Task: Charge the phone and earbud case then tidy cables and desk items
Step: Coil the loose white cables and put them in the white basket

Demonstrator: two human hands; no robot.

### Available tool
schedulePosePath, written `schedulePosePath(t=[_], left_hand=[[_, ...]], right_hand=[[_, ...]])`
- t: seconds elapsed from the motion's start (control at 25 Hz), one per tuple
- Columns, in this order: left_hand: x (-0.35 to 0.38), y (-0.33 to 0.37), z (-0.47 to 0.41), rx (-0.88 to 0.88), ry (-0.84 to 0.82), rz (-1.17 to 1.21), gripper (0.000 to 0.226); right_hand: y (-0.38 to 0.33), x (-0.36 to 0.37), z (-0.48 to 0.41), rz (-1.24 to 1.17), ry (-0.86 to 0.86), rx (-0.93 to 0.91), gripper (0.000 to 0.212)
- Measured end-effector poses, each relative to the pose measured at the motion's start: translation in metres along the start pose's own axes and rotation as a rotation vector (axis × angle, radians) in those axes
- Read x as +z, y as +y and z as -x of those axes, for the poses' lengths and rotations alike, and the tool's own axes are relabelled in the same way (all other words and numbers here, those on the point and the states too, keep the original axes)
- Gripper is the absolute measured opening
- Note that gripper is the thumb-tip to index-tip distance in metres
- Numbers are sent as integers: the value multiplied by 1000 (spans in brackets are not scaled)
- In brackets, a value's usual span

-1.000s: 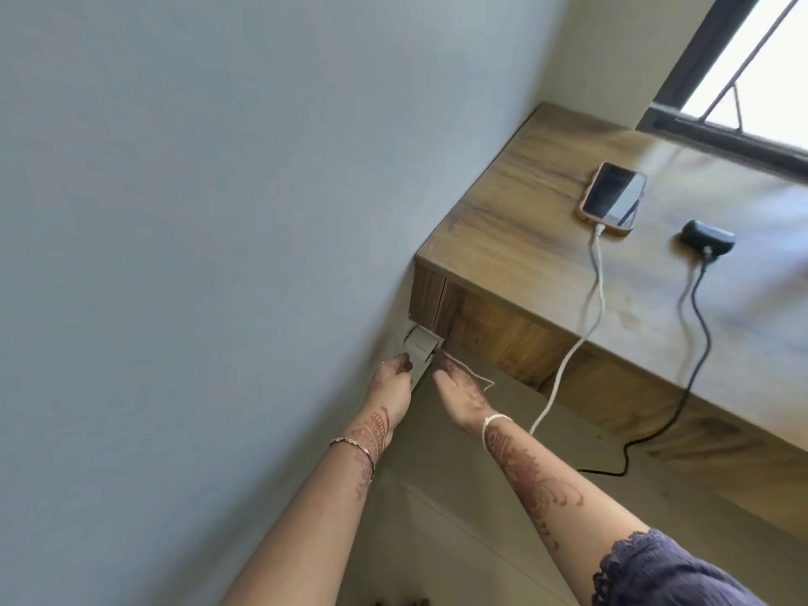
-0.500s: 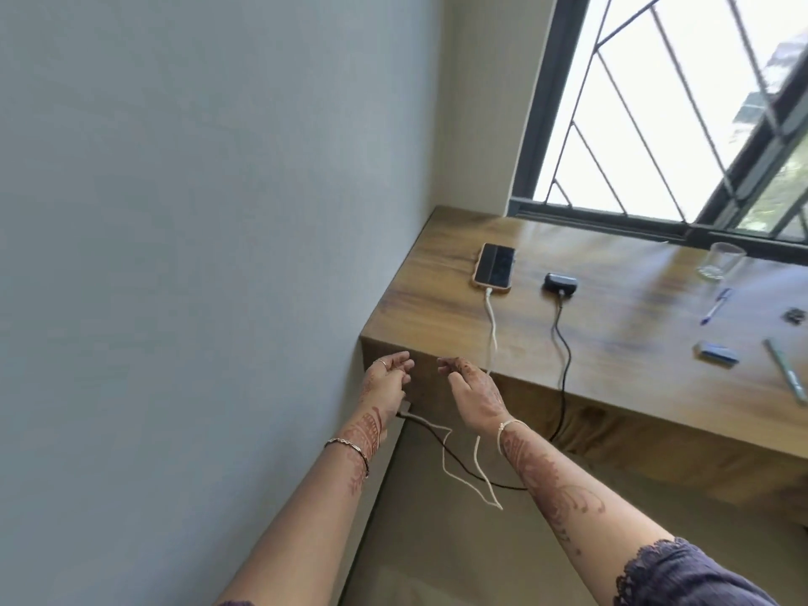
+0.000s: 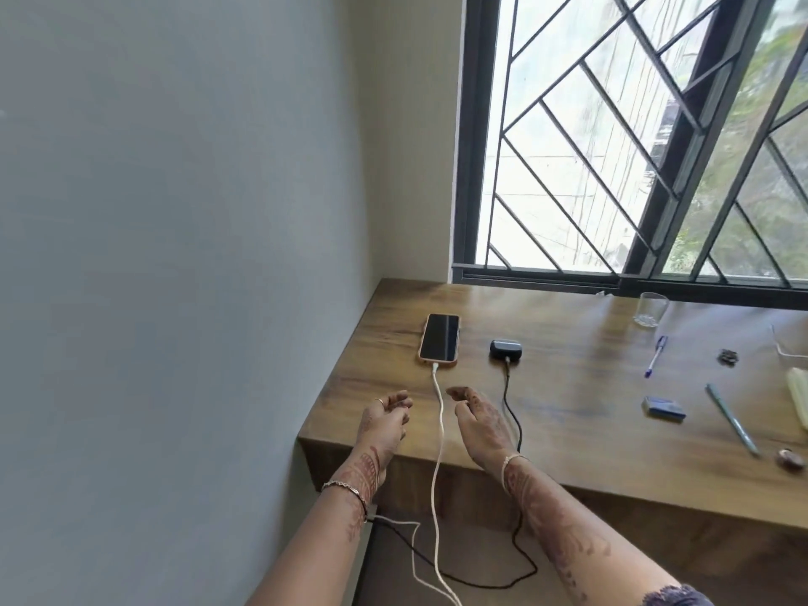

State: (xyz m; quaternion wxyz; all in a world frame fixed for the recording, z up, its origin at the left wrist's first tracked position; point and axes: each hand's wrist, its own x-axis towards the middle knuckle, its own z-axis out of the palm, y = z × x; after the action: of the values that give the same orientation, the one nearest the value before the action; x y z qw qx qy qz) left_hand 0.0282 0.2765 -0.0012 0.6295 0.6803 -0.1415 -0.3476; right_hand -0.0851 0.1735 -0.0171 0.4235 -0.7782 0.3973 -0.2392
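**A:** Start closest. What crosses the front edge?

**B:** Two leads. The white cable (image 3: pixel 438 413) and the black cable (image 3: pixel 506 387) both drop over the front edge of the desk (image 3: pixel 568 387). They loop beneath it toward the wall (image 3: pixel 175 299) on the left. The black one sags in a wide curve, and the white one makes a tighter loop.

**A:** And the hands?

**B:** Both are above the front left corner. The left hand (image 3: pixel 384 419) is just left of the white cable, near the desk's wall-side edge. Its grip is slack, with the fingers loosely curled and holding nothing. The right hand (image 3: pixel 478 419) sits between the two cables in the same slack grip, also holding nothing. The white cable runs through the gap between the hands, and neither hand touches it. I cannot tell whether the hands touch the wood.

**A:** Where are the devices?

**B:** Farther back. The phone (image 3: pixel 440 338) lies flat, screen up and dark, close to the left edge, with the white cable in its near end. The earbud case (image 3: pixel 506 348) is just to the right of the phone but apart from it, with the black cable plugged in.

**A:** Any room to move?

**B:** A broad stretch of bare wood runs right of the black cable as far as a small blue block (image 3: pixel 663 407). Past that lie a green pen (image 3: pixel 732 426) and a blue pen (image 3: pixel 656 356), well apart. A glass (image 3: pixel 650 309) stands upright near the back edge, under the barred window (image 3: pixel 612 146).
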Motion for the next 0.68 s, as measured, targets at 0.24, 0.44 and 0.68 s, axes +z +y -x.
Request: schedulePosePath(t=[0.24, 0.44, 0.68], left_hand=[[29, 8, -74, -5, 71, -21, 20], [50, 13, -126, -4, 130, -56, 17], [73, 12, -169, -17, 166, -68, 15]], right_hand=[[16, -9, -77, 5, -52, 0, 33], [31, -10, -124, 32, -102, -14, 34], [43, -11, -163, 80, -80, 16, 34]])
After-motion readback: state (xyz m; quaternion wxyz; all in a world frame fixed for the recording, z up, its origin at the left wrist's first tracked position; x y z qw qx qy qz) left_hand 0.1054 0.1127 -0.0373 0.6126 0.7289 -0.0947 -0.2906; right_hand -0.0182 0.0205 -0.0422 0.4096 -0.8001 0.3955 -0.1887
